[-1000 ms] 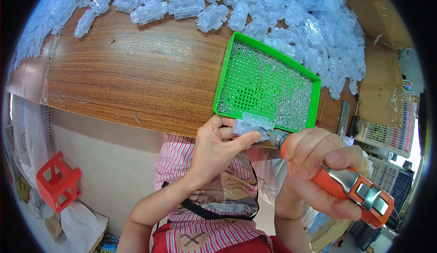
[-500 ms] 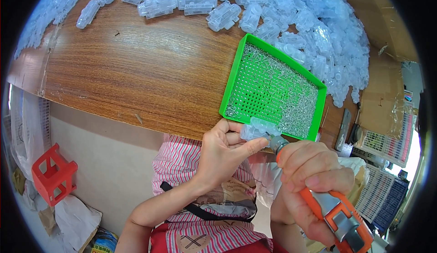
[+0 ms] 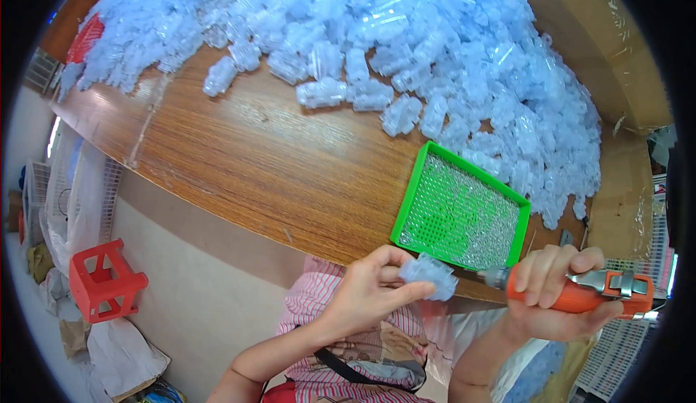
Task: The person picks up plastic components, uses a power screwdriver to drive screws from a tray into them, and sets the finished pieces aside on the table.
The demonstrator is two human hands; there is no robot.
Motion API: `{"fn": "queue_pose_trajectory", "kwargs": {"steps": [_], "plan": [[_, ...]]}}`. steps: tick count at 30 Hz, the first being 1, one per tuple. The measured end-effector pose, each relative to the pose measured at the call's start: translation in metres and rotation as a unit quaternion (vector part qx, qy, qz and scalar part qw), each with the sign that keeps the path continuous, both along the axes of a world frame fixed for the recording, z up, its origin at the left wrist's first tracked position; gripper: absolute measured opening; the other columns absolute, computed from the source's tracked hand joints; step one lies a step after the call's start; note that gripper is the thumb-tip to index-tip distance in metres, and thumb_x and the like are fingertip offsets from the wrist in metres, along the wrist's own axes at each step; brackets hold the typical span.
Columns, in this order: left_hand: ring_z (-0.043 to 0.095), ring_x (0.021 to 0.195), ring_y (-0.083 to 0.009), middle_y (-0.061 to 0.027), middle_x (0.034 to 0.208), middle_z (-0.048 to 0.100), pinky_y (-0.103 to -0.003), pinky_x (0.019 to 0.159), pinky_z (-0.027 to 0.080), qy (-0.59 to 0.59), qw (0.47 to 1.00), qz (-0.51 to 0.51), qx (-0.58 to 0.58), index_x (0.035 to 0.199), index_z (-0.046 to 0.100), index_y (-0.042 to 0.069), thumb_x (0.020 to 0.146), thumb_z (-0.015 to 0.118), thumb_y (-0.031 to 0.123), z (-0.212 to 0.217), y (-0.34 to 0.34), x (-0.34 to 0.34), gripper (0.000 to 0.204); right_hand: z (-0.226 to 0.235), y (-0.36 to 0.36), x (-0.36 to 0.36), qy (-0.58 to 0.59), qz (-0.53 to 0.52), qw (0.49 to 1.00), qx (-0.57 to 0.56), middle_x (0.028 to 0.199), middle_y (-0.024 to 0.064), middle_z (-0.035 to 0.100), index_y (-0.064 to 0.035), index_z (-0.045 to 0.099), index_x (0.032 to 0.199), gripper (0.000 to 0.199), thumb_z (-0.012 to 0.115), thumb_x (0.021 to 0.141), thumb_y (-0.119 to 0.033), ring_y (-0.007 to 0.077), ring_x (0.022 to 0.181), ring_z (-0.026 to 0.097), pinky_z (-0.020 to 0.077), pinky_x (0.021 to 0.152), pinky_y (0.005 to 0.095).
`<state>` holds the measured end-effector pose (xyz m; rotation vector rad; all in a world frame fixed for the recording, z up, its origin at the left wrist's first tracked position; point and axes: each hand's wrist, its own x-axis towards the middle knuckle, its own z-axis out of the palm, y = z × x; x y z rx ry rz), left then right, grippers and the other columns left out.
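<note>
My left hand (image 3: 373, 285) grips a clear plastic housing (image 3: 429, 275) between thumb and fingers, just off the near edge of the table. Wrapped around an orange power screwdriver (image 3: 580, 292) is my right hand (image 3: 554, 287). The tool lies almost level, its metal tip pointing left toward the housing but apart from it. Just beyond both hands, a green perforated tray (image 3: 408, 214) holds many small silver screws (image 3: 487, 222), thickest on its right side.
A large heap of clear plastic housings (image 3: 377, 26) covers the far side of the wooden table (image 3: 275, 164). Cardboard (image 3: 616, 55) stands at the right. A red stool (image 3: 106, 280) is on the floor at left, and white crates (image 3: 616, 352) stand at lower right.
The screwdriver has come away from the housing, swinging right and levelling out. My left hand still grips the housing, now turned. The view has shifted, showing more of the heap.
</note>
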<state>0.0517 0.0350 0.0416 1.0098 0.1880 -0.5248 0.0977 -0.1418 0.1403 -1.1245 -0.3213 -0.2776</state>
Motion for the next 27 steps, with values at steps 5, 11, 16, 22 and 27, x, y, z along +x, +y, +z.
{"fn": "queue_pose_trajectory", "kwargs": {"steps": [5,11,16,22,27], "plan": [[0.057,0.078,-0.0231,-0.0151,0.087,0.056,-0.034,0.073,0.049,-0.213,0.841,0.016,0.497,0.091,0.057,-0.002,0.075,0.074,0.026,0.009,0.108,0.051,0.036,-0.023,-0.011,0.013,0.024,-0.107,0.993,-0.052,0.053,0.0010,0.043,-0.0017,0.048,0.097,0.067,0.045,0.083,-0.067,0.0112,0.045,0.043,0.0390,0.042,0.0260],[0.045,0.105,-0.0344,-0.0186,0.110,0.051,-0.044,0.087,0.041,-0.281,0.650,0.001,0.706,0.108,0.056,0.001,0.074,0.073,0.030,0.018,0.144,0.109,0.047,-0.033,-0.014,0.020,0.017,-0.105,0.990,-0.089,0.056,0.0016,0.044,-0.0006,0.050,0.096,0.059,0.042,0.088,-0.059,0.0121,0.048,0.044,0.0417,0.050,0.0272],[0.050,0.102,-0.0316,-0.0119,0.103,0.058,-0.039,0.085,0.042,-0.440,0.560,0.023,0.702,0.107,0.057,0.006,0.072,0.073,0.018,0.014,0.126,0.176,0.040,-0.028,-0.017,0.024,0.016,-0.167,0.971,-0.170,0.062,0.0047,0.047,-0.0006,0.050,0.093,0.051,0.041,0.091,-0.051,0.0144,0.057,0.047,0.0432,0.059,0.0319],[0.058,0.090,-0.0250,-0.0100,0.090,0.063,-0.035,0.079,0.046,-0.454,0.536,0.032,0.711,0.117,0.054,0.005,0.075,0.071,0.013,0.013,0.114,0.166,0.046,-0.028,-0.018,0.014,0.063,-0.149,0.981,-0.105,0.066,0.0037,0.047,-0.0014,0.049,0.095,0.045,0.040,0.094,-0.046,0.0132,0.057,0.046,0.0428,0.055,0.0278],[0.060,0.089,-0.0113,-0.0067,0.102,0.063,-0.026,0.080,0.048,-0.137,0.972,-0.014,0.190,0.117,0.052,-0.003,0.086,0.066,0.018,0.028,0.085,0.113,0.040,-0.033,-0.018,0.016,0.086,-0.129,0.986,-0.065,0.062,0.0019,0.044,-0.0010,0.049,0.097,0.051,0.041,0.093,-0.051,0.0109,0.052,0.041,0.0387,0.048,0.0238]]}}
